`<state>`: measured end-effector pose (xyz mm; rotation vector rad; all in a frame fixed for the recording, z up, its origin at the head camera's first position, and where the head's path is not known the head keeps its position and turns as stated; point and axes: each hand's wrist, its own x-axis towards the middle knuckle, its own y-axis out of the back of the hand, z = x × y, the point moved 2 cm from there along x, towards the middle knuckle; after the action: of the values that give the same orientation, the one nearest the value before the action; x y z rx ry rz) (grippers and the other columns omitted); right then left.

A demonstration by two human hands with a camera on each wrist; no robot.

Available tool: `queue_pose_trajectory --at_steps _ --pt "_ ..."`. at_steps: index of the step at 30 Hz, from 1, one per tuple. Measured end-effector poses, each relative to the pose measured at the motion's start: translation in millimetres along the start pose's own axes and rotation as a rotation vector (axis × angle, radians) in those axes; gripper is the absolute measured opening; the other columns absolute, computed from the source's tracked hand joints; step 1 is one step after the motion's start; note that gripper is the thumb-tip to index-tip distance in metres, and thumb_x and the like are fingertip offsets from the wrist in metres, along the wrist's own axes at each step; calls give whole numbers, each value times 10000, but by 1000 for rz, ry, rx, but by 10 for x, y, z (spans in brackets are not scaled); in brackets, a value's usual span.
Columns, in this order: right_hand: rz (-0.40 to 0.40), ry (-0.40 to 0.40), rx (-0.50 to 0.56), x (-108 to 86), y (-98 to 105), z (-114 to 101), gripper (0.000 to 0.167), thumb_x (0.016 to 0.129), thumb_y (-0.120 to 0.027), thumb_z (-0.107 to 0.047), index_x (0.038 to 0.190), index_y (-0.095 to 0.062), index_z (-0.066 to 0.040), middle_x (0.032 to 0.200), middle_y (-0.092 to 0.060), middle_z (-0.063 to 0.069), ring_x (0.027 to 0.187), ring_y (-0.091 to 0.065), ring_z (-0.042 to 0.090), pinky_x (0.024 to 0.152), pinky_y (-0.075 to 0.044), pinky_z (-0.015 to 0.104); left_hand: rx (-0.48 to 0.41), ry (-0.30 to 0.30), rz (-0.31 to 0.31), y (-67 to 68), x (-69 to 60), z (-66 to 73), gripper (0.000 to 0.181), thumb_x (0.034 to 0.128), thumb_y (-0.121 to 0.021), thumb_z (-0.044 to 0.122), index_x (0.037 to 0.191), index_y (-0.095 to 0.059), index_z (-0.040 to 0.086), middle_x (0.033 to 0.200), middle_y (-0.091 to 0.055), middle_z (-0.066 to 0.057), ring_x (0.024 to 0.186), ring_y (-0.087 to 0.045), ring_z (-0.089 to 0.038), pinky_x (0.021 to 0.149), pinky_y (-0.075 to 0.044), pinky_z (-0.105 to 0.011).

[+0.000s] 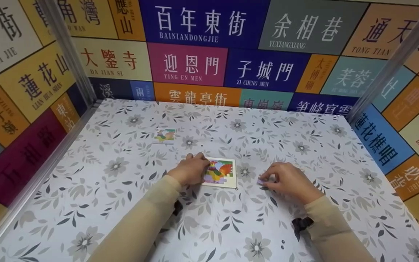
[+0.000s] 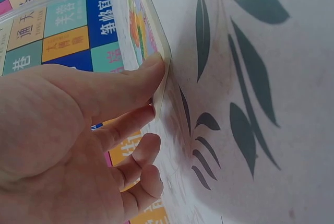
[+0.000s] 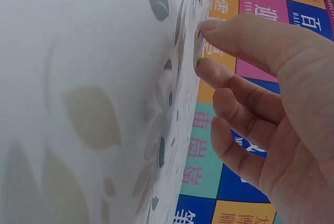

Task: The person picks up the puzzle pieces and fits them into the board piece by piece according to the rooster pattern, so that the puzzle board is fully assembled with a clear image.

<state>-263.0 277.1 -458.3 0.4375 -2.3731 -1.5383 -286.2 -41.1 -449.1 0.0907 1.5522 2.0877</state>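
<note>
A small jigsaw puzzle board [image 1: 234, 178] with a cream rim and a colourful bird picture lies near the middle of the table. At its left edge, my left hand [image 1: 191, 169] grips it; in the left wrist view the thumb [image 2: 151, 70] presses the rim [image 2: 163, 36] and the forefinger meets its side. Some pale area shows along the picture's right and lower parts. To the right of the board, my right hand [image 1: 287, 180] pinches a small purplish puzzle piece [image 1: 260, 181] between thumb and forefinger. Only this piece's thin edge [image 3: 197, 49] shows in the right wrist view.
Farther back on the left, a small picture card [image 1: 164, 136] in similar colours lies flat. A white cloth with grey flowers and leaves covers the table [image 1: 122, 211]. Panels with street names [image 1: 195, 65] stand behind and at both sides.
</note>
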Motion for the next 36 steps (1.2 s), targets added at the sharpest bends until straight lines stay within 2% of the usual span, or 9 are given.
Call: queue_pose_trajectory --at_steps 7,15,22,30,36 --pt "7 -3 14 35 -82 -69 131 838 -855 -261 966 -831 -277 906 -732 -97 708 -539 94 659 -437 278 1 -4 0 -1 -9 -11 586 920 -755 141 1476 -570 131 1503 -492 -89 1316 -455 -335 1102 -428 -512" --pt "7 22 31 68 -118 -156 131 836 -859 -260 964 -835 -272 933 -752 -104 663 -545 85 597 -439 260 13 -19 28 -10 -3 -33 582 916 -752 124 1471 -575 107 1469 -499 -110 1276 -451 -347 1083 -435 -533" --pt "10 43 41 98 -155 -214 129 831 -851 -234 954 -836 -271 951 -753 -98 754 -615 156 661 -457 279 -16 6 13 -19 2 -35 590 923 -756 141 1482 -568 131 1477 -503 -76 1288 -449 -307 1105 -420 -494" --pt "28 109 0 157 -195 -309 102 837 -858 -279 935 -834 -265 941 -759 -107 832 -672 135 743 -506 316 20 5 21 -19 17 -32 638 912 -772 171 1505 -538 142 1502 -487 -96 1317 -448 -334 1130 -408 -510" --pt "25 122 -7 194 -203 -390 110 834 -855 -284 942 -838 -269 953 -752 -107 864 -677 147 760 -520 334 -4 20 22 -19 10 -29 642 901 -776 161 1498 -540 156 1511 -478 -85 1320 -446 -328 1133 -408 -506"
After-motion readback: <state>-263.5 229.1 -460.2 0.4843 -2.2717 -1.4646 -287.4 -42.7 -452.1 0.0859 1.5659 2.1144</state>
